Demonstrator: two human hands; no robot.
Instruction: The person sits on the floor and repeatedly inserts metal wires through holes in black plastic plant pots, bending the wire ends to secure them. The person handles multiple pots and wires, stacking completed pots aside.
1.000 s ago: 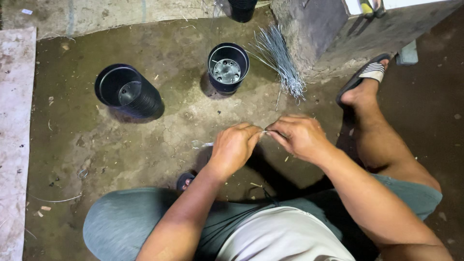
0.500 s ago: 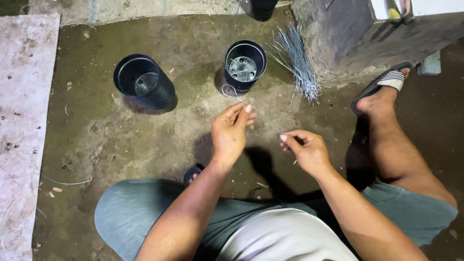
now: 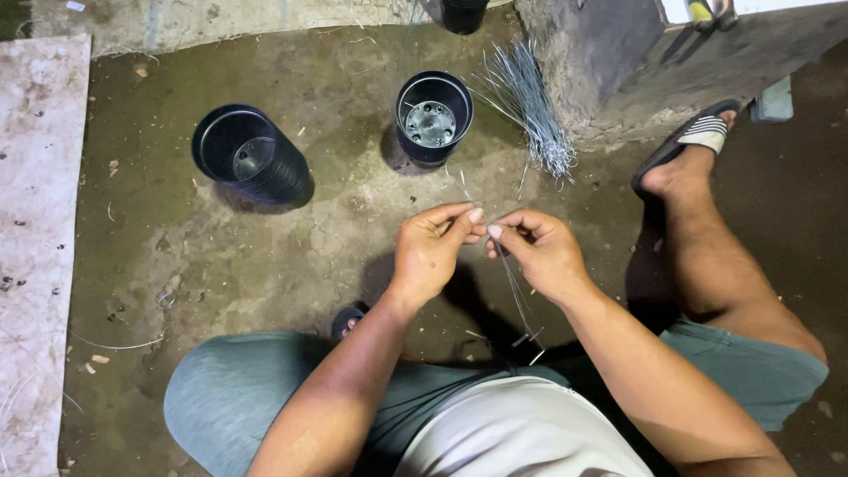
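My left hand and my right hand meet in front of me, fingertips almost touching. Both pinch thin grey wires that hang down from the fingers toward my lap; one strand rises toward the pot ahead. A bundle of thin grey wires lies on the ground against a concrete block, beyond my right hand. A black plastic pot stands upright just beyond my hands.
A second stack of black pots leans on the dirty concrete floor at the left. A concrete block stands at the upper right. My sandalled foot rests beside it. A pale slab runs along the left edge.
My hands were apart half a second ago, the left raised toward the pot; they have come together again and now pinch the wires between them.
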